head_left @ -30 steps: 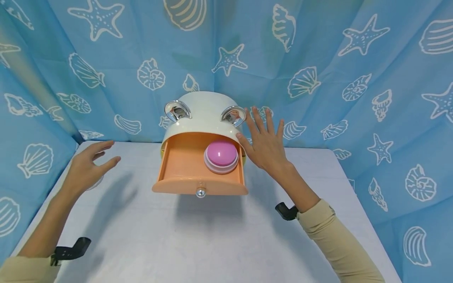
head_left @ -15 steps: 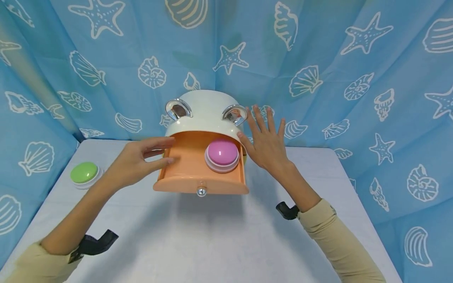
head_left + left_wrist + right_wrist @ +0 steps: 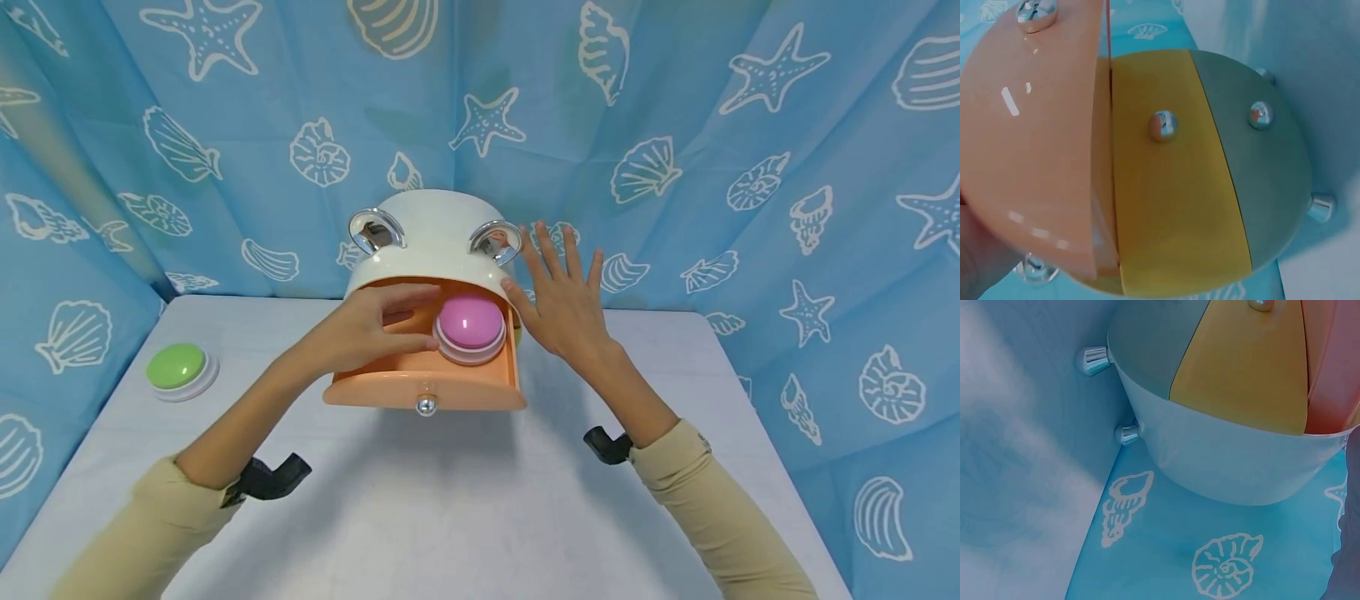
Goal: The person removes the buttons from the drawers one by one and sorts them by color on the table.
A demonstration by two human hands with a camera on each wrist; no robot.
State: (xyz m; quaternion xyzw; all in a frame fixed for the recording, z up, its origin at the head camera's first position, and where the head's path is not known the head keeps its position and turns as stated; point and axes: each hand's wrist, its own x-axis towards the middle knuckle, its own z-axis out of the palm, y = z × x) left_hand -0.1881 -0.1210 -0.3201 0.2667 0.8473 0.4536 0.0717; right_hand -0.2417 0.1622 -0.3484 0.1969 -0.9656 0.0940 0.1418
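Note:
A white, rounded little drawer cabinet (image 3: 435,229) with two silver ring ears stands at the back of the table. Its orange top drawer (image 3: 423,390) is pulled out. Inside, at the right, sits a pink dome-shaped push button (image 3: 471,323) on a white base. My left hand (image 3: 352,333) reaches over the drawer's left side, fingers and thumb apart, thumb tip right at the button's left edge. With fingers spread, my right hand (image 3: 566,312) lies at the cabinet's right side, thumb tip against its upper edge.
A green push button (image 3: 180,371) on a white base rests at the table's left. Below the orange drawer, a yellow drawer (image 3: 1172,200) and a green drawer (image 3: 1263,169) are closed. A blue shell-patterned curtain (image 3: 540,75) hangs around the back and sides of the white table (image 3: 465,517).
My left hand has moved right from the table's left side, uncovering the green button, and into the drawer up to the pink button. My right hand has stayed in place.

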